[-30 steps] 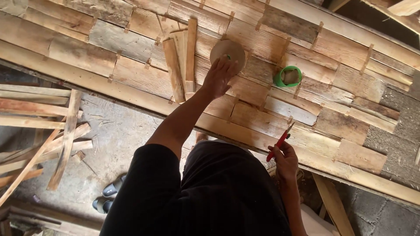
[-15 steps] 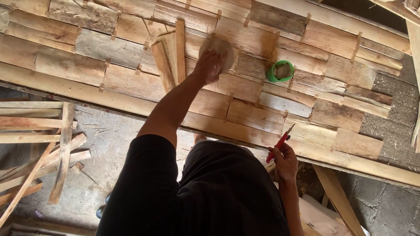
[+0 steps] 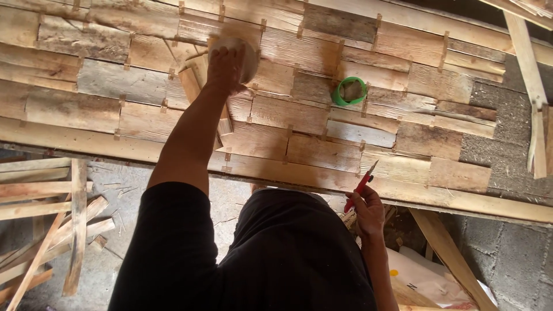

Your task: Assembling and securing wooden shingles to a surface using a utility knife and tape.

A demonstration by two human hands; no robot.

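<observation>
My left hand (image 3: 226, 68) reaches far out over a panel of rough wooden slats (image 3: 299, 115) and grips a round tan disc-shaped object (image 3: 245, 57), blurred by motion. Just under the hand lie a few loose short slats (image 3: 199, 86) stacked at an angle. My right hand (image 3: 366, 210) stays low by the panel's near edge, holding a thin red tool (image 3: 360, 187) that points up toward the boards. A green ring (image 3: 348, 91) sits on the slats to the right of the left hand.
A long pale plank (image 3: 461, 198) edges the panel's near side. Loose wooden strips (image 3: 52, 219) lie piled on the concrete floor at the left. A slanted board (image 3: 446, 253) and a white bag (image 3: 426, 279) are at the lower right, and grey blocks (image 3: 507, 144) at the right.
My left hand has closed over the round disc and shifted it left across the slats. The view has moved closer. My right hand holds the red tool in much the same place.
</observation>
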